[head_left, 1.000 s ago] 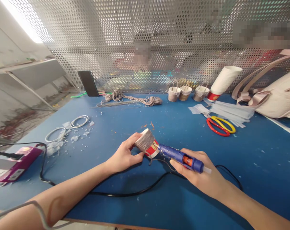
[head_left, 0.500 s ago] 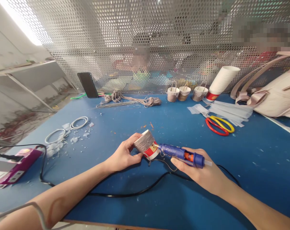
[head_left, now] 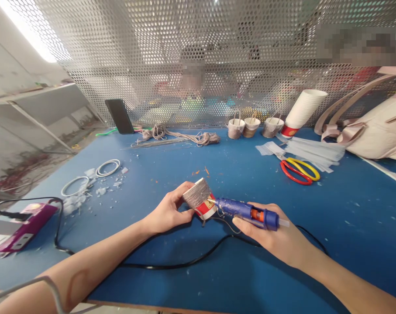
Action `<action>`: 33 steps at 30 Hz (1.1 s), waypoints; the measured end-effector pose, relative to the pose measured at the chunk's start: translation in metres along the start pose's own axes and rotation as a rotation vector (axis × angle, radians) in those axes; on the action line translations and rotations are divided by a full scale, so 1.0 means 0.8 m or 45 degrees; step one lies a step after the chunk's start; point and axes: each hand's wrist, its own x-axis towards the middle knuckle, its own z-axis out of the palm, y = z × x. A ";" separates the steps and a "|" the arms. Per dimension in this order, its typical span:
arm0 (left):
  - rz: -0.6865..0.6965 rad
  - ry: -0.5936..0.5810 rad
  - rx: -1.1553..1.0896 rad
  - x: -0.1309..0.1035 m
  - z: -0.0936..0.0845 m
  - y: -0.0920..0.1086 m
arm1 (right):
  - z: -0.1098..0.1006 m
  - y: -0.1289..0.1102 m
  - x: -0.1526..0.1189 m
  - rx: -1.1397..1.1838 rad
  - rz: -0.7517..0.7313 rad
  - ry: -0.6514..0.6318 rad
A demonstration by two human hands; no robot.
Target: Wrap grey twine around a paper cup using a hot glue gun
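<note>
My left hand [head_left: 170,208] is closed around a paper cup [head_left: 199,196], tilted on its side above the table. Grey-brown cord is wound round part of the cup, while a red and white band stays bare. A loose end of cord [head_left: 224,221] trails from it toward the right. In my right hand [head_left: 276,235] is a blue hot glue gun [head_left: 243,210], with a clear glue stick poking out of its back. Its metal nozzle points left and meets the cup beside the edge of the wound cord; whether they touch I cannot tell.
A black cable [head_left: 171,265] crosses the blue table [head_left: 145,174] to a purple power strip [head_left: 30,224]. Scissors [head_left: 296,171], glue sticks [head_left: 312,150], stacked cups [head_left: 304,111], small wrapped cups [head_left: 236,128], cord bundles [head_left: 191,137], a phone [head_left: 119,116] and white rings [head_left: 108,168] lie around.
The glue gun's nozzle has shifted slightly left along the cup, closer to the wound cord. Both hands keep their hold and the cup has barely moved.
</note>
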 end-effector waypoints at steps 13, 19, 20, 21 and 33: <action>-0.061 0.004 -0.106 0.002 -0.001 -0.001 | -0.040 0.004 0.001 0.305 0.166 -0.256; 0.005 -0.009 -0.055 0.001 -0.001 -0.004 | -0.025 -0.005 -0.004 -0.030 -0.107 -0.127; 0.015 -0.007 -0.043 0.001 -0.001 -0.004 | -0.021 -0.005 -0.004 -0.046 -0.143 -0.129; 0.023 -0.002 -0.029 0.001 -0.002 -0.005 | -0.018 -0.005 -0.005 -0.049 -0.164 -0.122; 0.109 0.015 0.075 0.000 0.000 -0.003 | -0.001 -0.001 -0.004 -0.147 -0.215 0.019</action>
